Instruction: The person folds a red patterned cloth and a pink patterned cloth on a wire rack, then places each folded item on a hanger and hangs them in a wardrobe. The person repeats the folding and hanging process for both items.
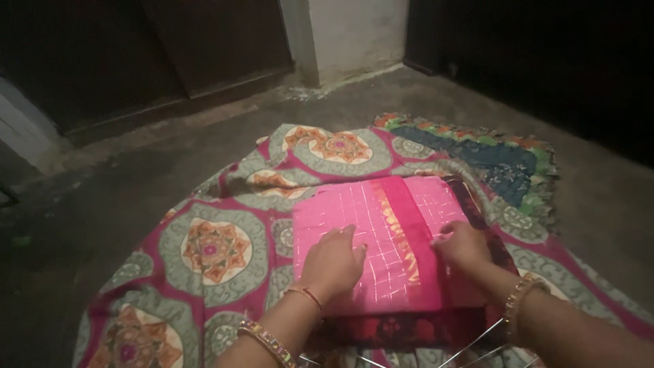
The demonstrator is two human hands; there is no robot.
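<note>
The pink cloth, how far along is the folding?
Done: the pink cloth already lies folded into a flat rectangle on the patterned bedsheet. In hand: left hand and right hand press flat on it. Left: the green-edged cloth behind lies loose.

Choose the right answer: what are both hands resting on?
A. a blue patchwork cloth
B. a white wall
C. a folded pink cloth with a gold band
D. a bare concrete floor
C: the left hand and the right hand both lie flat on the folded pink cloth, which lies on a patterned spread.
</note>
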